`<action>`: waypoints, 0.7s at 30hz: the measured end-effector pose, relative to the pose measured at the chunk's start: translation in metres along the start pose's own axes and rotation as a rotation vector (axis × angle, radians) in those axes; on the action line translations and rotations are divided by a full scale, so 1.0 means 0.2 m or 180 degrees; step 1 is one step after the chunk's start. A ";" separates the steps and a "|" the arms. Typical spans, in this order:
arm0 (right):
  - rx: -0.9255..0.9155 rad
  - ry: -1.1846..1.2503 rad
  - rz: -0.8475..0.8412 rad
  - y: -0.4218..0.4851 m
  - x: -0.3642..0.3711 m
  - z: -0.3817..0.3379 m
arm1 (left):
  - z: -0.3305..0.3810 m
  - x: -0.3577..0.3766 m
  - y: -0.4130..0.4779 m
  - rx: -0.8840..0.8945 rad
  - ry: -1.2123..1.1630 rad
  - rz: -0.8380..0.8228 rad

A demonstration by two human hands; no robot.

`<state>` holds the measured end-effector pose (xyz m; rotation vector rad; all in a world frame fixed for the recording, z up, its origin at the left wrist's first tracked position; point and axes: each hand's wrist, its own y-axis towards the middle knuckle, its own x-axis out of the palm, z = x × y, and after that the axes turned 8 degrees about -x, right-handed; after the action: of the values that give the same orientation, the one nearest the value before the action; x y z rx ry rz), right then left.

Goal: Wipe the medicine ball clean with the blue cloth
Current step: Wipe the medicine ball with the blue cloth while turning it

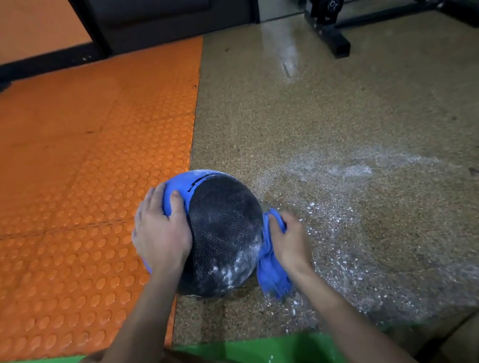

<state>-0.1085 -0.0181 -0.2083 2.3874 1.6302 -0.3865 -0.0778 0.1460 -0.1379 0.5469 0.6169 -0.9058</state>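
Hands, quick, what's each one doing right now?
Left hand: open, pressed on the ball.
Right hand: closed around the blue cloth, at the ball's side.

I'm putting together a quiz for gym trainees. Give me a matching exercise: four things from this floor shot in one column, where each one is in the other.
Things:
1. left hand
2. right hand
3. white powder
4. dumbbell rack

Places:
A. far end, at the right
B. scattered on the speckled floor
C. resting on the medicine ball
D. gripping the blue cloth

Pairs: 1-C, 2-D, 3-B, 4-A
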 end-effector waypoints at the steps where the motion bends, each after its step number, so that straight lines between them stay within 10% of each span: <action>1: 0.0198 -0.0055 -0.0035 0.01 -0.01 0.02 | 0.01 0.01 -0.01 -0.0014 0.0048 0.0014; 8: -0.2125 -0.0665 0.0683 -0.22 0.08 -0.12 | 0.07 0.03 0.02 -0.0082 0.0219 -0.0068; 15: -0.0260 -0.0433 0.0413 0.01 0.00 0.01 | 0.13 0.09 -0.01 -0.0281 0.0463 0.0077; 21: -0.2094 -0.0804 0.0599 -0.17 0.08 -0.20 | 0.15 0.07 0.03 -0.0254 0.0521 -0.0133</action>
<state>-0.1317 0.0221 -0.1766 1.8782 1.1697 -0.0855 -0.0581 0.1211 -0.1257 0.5412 0.8118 -0.8774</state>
